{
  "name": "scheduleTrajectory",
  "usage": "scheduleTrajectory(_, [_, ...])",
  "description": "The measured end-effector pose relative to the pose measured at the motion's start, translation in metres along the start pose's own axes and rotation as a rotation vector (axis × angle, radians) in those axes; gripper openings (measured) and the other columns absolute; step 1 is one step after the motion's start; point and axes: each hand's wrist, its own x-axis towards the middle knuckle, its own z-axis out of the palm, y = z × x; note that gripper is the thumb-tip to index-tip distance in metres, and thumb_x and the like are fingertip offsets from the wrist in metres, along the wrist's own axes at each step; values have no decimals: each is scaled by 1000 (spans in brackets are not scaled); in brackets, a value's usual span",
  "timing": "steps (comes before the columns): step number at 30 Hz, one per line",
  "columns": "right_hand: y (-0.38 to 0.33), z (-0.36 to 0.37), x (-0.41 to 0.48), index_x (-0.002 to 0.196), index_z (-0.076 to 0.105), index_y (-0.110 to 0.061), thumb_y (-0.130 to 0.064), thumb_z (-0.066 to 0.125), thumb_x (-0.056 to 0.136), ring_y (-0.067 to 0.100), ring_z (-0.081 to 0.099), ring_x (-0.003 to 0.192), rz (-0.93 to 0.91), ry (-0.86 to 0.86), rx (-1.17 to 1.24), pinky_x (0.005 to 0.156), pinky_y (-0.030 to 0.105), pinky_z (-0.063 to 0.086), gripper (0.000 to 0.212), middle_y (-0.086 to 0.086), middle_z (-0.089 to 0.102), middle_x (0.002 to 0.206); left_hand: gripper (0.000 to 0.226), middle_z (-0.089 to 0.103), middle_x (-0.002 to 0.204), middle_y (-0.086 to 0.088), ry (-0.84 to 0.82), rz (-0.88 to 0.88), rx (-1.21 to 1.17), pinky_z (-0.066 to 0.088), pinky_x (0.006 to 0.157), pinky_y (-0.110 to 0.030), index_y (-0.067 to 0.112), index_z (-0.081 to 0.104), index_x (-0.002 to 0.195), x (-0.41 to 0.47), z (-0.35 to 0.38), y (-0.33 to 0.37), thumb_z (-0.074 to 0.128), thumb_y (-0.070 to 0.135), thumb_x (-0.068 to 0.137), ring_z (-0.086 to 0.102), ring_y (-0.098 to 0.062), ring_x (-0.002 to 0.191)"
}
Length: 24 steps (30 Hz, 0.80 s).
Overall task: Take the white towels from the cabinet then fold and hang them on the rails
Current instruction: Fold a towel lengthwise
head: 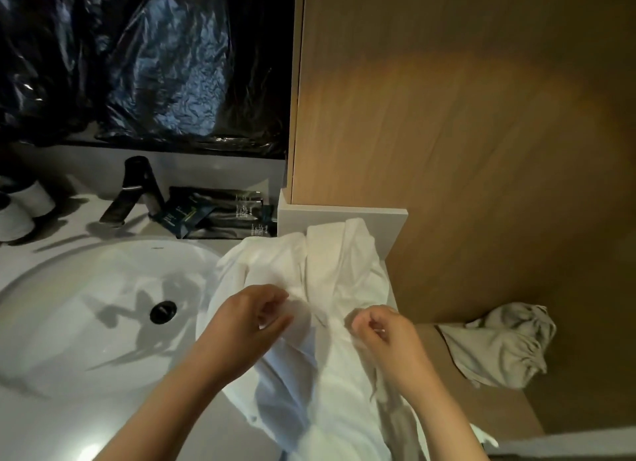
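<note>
white towel (330, 271) over sink rim (103, 250), black faucet (137, 185), perhaps toiletry packets (223, 213)

No text readable anywhere. Dark sachets (182, 216) at back edge of vanity counter (27, 433), just right of faucet (134, 188): pale print and greenish mark, too small to read. Dark tubes (237, 209) just beside sachets, toward counter's back right corner: bands of pale lettering, blurred, illegible. Brand: cannot tell.
</note>
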Motion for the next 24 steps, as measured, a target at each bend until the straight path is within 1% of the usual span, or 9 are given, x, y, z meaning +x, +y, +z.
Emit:
scheduleTrajectory(5, [9, -2, -12, 76, 68, -24, -15, 67, 87, 4, 65, 76, 52, -13, -4, 70, 18, 48, 15, -9, 69, 82, 43, 64, 108, 10, -70, 68, 61, 50, 81, -24, 24, 62, 116, 33, 0, 18, 71, 46, 80, 59, -2, 87])
scheduleTrajectory(8, [16, -1, -21, 87, 72, -24, -22, 71, 87, 3, 65, 81, 111, 16, 13, 74, 20, 51, 2, -10, 71, 87, 59, 59, 105, 0, -126, 2, 168, 38, 78, -24, 12, 57, 117, 54, 14, 36, 69, 55, 78, 54, -15, 93])
scheduleTrajectory(10, [19, 0, -23, 94, 73, -21, -24, 71, 87, 5, 66, 84, 138, 35, 38, 78, 21, 52, 8, -8, 73, 90, 64, 60, 108, -5, -168, -54, 240, 37, 80, -25, 9, 53, 118, 63, 26, 41, 65, 58, 80, 56, -21, 102])
scheduleTrajectory(13, [20, 3, -23, 110, 69, -23, -31, 72, 87, 1, 65, 91, 172, 20, 64, 79, 13, 48, 24, -9, 71, 99, 59, 62, 103, -6, -128, -149, 135, 40, 79, -24, 9, 49, 121, 69, 34, 36, 74, 43, 79, 58, -22, 98])
scheduleTrajectory(17, [25, 7, -20, 125, 63, -28, -40, 72, 85, -2, 62, 95, 191, -23, 89, 83, 14, 45, 43, -11, 66, 101, 44, 57, 75, -1, -62, -170, -78, 53, 75, -37, 16, 53, 105, 66, 29, 33, 82, 23, 73, 65, -27, 78])
scheduleTrajectory(19, [23, 8, -20, 117, 67, -30, -39, 73, 84, -3, 57, 78, 166, -37, 119, 76, 13, 44, 35, -15, 60, 87, 38, 55, 70, -2, -26, -132, -138, 55, 74, -41, 20, 54, 97, 63, 24, 36, 82, 21, 72, 64, -27, 72])
scheduleTrajectory(21, [17, 7, -18, 82, 68, -32, -34, 72, 86, 2, 45, 62, 100, -27, 124, 64, 16, 39, 6, -11, 47, 69, 30, 52, 68, 0, 20, -85, -210, 54, 70, -37, 23, 57, 92, 60, 17, 43, 81, 20, 73, 58, -21, 63])
scheduleTrajectory(22, [15, 6, -17, 67, 61, -29, -32, 71, 87, 5, 42, 61, 56, -6, 120, 63, 18, 36, 22, -8, 43, 66, 27, 52, 69, 1, 35, -61, -238, 53, 68, -34, 25, 58, 90, 60, 13, 47, 80, 21, 75, 55, -17, 61])
scheduleTrajectory(24, [8, 0, -13, 62, 61, -24, -30, 71, 87, 5, 47, 66, 7, 53, 128, 66, 17, 36, 28, -5, 49, 72, 20, 53, 71, 3, 45, -25, -281, 50, 67, -30, 27, 62, 89, 60, 3, 55, 78, 21, 78, 53, -13, 61])
